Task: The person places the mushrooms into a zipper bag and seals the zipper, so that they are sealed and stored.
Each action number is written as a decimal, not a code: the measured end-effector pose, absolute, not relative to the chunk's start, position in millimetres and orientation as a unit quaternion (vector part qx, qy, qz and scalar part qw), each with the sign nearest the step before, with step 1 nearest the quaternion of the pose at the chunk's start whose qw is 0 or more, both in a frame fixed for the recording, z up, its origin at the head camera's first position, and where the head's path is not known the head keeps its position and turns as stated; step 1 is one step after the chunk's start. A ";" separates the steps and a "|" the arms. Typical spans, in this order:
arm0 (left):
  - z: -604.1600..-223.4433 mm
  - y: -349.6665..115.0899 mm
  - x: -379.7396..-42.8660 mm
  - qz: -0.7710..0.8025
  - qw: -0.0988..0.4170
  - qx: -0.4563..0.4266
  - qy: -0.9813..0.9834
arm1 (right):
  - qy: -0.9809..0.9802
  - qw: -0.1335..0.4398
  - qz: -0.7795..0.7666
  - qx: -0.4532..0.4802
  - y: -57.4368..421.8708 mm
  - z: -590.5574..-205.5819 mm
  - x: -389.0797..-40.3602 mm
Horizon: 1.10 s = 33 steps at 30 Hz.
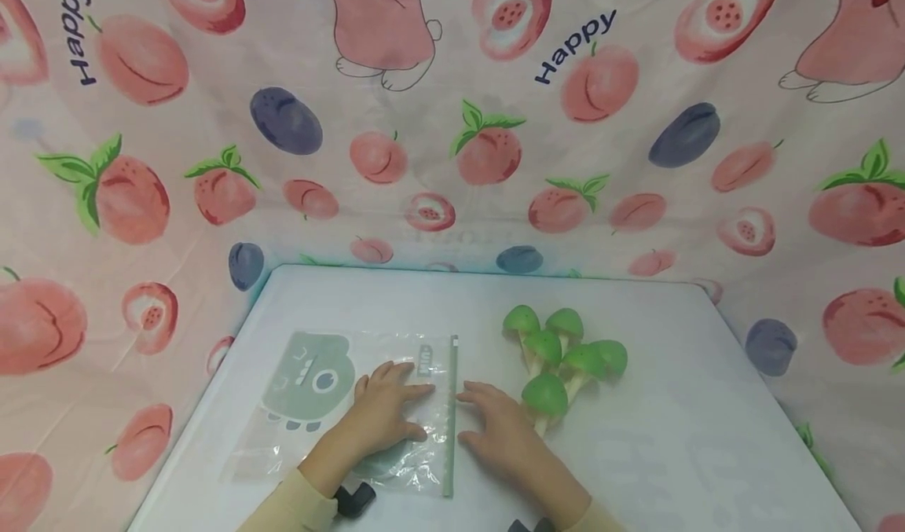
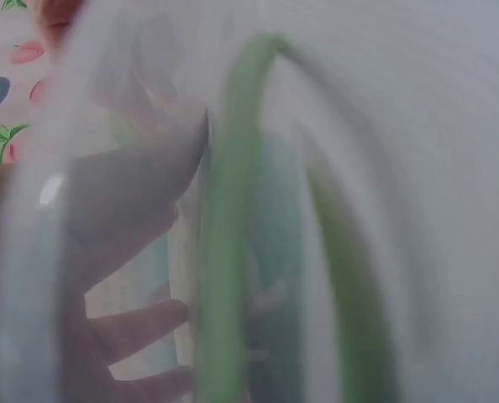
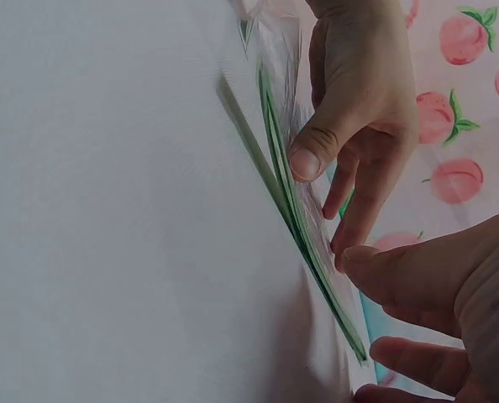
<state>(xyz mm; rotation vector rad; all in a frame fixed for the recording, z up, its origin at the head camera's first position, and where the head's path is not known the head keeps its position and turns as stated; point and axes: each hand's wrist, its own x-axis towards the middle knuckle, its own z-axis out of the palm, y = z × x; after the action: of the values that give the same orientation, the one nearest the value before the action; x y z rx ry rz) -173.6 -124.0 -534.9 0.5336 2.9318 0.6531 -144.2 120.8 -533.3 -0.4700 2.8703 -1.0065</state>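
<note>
Clear plastic makes up the zip bag (image 1: pixel 311 383), which lies on the white surface (image 1: pixel 679 414) with its monster print at the left and its green closure strip (image 1: pixel 449 445) along the right edge. Over the bag's right part, the left hand (image 1: pixel 385 414) rests with fingers spread, probably to keep the slippery film from sliding. Just right of the bag, the right hand (image 1: pixel 511 442) points at the strip, fingers apart and gripping nothing, seemingly set where it can meet that edge. Green-capped toy mushrooms (image 1: pixel 584 359) lie clustered farther right of the bag, leaving its strip uncovered yet near the right hand.

That hand hides the lowest stem, and the left hand covers much of the bag's lower print. In the wrist views the strip looks doubled; whether its two lips are parted cannot be told. Blur spoils the left wrist view, the bag's small label is unreadable, and both sleeves (image 1: pixel 290 508) are cut off.
</note>
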 end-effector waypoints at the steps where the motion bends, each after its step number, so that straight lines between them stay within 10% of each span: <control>1: -535.3 -124.0 -173.6 0.214 0.046 0.174 0.960 | 0.933 0.032 -0.325 -0.151 121.0 -534.2 -144.6; 33: -531.8 -125.8 -172.0 0.263 0.058 0.148 0.952 | 0.933 0.032 -0.329 -0.145 115.1 -540.7 -146.9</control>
<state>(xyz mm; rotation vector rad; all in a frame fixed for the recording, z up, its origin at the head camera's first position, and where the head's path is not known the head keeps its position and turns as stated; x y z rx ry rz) -172.0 -125.8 -531.8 0.4489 2.8841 0.7972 -146.9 115.1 -540.7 -0.4455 2.8724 -1.0120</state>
